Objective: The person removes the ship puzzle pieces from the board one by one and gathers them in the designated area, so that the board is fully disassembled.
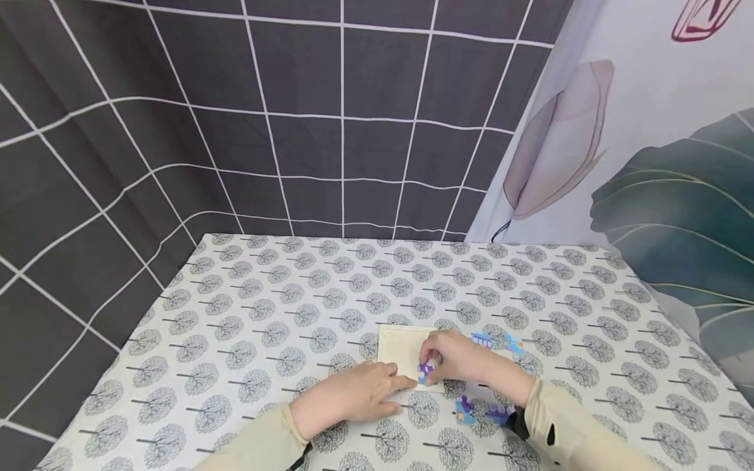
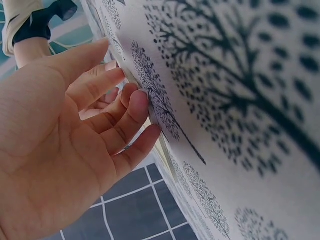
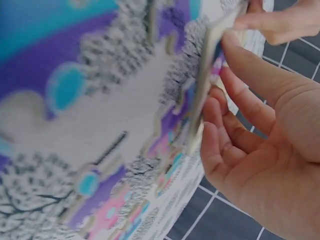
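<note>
A shallow cream-coloured puzzle tray (image 1: 403, 343) lies on the cloth in front of me. My right hand (image 1: 456, 356) pinches a purple and blue jigsaw piece (image 1: 425, 373) between thumb and fingers, low over the tray's near right corner. In the right wrist view the thumb and fingers close around the piece (image 3: 218, 64) at the tray's edge (image 3: 204, 80). The left hand (image 1: 362, 392) rests by the tray's near edge, its index finger stretched toward that corner. Seen from the left wrist, its fingers (image 2: 135, 117) are loosely bent along the tray's side, holding nothing.
Loose jigsaw pieces lie right of the tray: a blue one (image 1: 482, 339) and a light blue one (image 1: 514, 343) farther back, a blue-purple one (image 1: 465, 411) and a purple one (image 1: 499, 414) nearer, by the right sleeve. A tree-print cloth (image 1: 283, 314) covers the table; a dark grid curtain (image 1: 300, 78) hangs behind.
</note>
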`<state>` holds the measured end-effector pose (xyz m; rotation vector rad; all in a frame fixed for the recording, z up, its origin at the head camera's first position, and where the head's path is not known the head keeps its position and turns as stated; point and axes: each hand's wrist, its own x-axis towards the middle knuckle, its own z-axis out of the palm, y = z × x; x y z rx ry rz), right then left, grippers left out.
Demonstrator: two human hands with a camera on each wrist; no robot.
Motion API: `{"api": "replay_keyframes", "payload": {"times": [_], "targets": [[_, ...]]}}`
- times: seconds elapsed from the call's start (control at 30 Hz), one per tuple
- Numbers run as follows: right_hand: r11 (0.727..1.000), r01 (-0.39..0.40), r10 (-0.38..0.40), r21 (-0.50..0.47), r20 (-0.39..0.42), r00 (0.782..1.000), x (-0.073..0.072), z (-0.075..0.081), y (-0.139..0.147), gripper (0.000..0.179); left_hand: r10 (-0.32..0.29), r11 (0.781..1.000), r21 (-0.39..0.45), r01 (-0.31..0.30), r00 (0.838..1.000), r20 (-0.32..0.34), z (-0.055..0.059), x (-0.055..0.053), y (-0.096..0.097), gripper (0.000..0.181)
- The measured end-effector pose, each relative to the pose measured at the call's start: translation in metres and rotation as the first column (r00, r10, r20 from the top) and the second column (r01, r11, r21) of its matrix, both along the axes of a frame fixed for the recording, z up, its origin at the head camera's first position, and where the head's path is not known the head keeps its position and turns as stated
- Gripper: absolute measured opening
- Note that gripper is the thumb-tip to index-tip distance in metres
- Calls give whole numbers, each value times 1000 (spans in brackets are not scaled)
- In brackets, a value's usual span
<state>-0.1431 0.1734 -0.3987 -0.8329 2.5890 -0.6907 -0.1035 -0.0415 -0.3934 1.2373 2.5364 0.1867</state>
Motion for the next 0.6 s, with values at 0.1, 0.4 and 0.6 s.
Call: {"api": "replay_keyframes", "payload": {"times": [0.1, 0.4, 0.6], "targets": [[1000, 8, -9, 18, 29, 1000, -1, 3, -1, 26, 0, 1000, -5, 0, 1000, 12, 1, 0, 0, 48], [999, -20, 20, 30, 32, 999, -8, -3, 2, 29, 17, 1000, 8, -17, 1000, 21, 0, -4, -2, 48], [1000, -15, 16, -10, 72, 997, -3, -5, 7, 29, 11, 1000, -4, -11, 1000, -12, -2, -3, -5, 56]]}}
